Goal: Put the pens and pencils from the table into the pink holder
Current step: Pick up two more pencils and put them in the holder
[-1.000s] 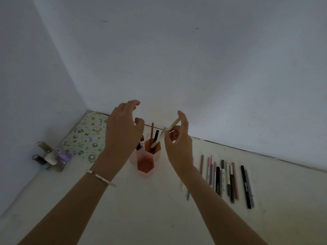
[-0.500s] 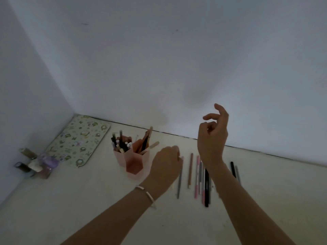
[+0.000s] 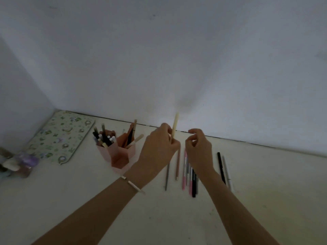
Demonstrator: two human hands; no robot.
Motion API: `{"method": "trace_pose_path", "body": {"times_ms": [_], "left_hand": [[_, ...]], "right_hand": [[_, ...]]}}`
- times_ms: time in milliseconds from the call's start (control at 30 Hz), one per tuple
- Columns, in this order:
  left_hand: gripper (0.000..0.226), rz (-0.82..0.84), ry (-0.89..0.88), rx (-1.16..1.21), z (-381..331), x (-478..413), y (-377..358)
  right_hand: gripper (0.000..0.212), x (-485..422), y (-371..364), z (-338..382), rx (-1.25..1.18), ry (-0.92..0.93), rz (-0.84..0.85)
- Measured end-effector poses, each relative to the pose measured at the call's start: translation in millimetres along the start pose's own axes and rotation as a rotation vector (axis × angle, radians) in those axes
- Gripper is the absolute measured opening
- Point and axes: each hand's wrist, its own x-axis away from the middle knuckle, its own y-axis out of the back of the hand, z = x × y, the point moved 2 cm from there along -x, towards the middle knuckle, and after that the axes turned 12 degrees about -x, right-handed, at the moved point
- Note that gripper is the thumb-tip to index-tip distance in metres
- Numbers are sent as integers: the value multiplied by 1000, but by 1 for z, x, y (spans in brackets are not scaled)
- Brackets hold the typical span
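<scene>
Cream pencil [image 3: 175, 126] is pinched in the left grip [image 3: 157, 149] between thumb and fingertips. It is held near-upright with the long end up, and the lower end is hidden behind the fingers. It is carried off the bench [image 3: 88, 200], above the back edge and just right of the pink holder [image 3: 120, 156]. The upright hold is judged to be set up for a straight drop into a cell. Right grip [image 3: 199, 149] is loosely curled with nothing seen in it. It hovers over the row of pens and pencils [image 3: 184, 167], probably staged for the next pick. The row is laid parallel near the back edge, right of the holder, so each piece can be lifted singly. A black pen [image 3: 221, 167] and a white pen [image 3: 227, 172] are set slightly apart at the right end of the row. The holder stands near the back edge, left of centre. Its left cell is packed with pens and its right cell holds a few leaning ones. The contents of the front cell cannot be seen. The task is judged partly done, with several pieces left on the bench. The leaning pens may block entry, so a gap should be aimed for. A patterned mat [image 3: 60, 137] is placed in the back-left corner and small bottles [image 3: 17, 163] by the left edge, both clear of the work.
</scene>
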Motion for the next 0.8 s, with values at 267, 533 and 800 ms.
{"method": "trace_pose_path", "body": {"times_ms": [267,533,800], "left_hand": [[8,-226,58,372,15,0,111],[10,-343,163,232,80,-5,125],[73,-237,2,-250,103,-21,90]], "right_hand": [[34,23,-74,-26,600,-143,374],[65,7,-80,11,238,-86,344],[54,-8,-57,107,-378,323,-41]]}}
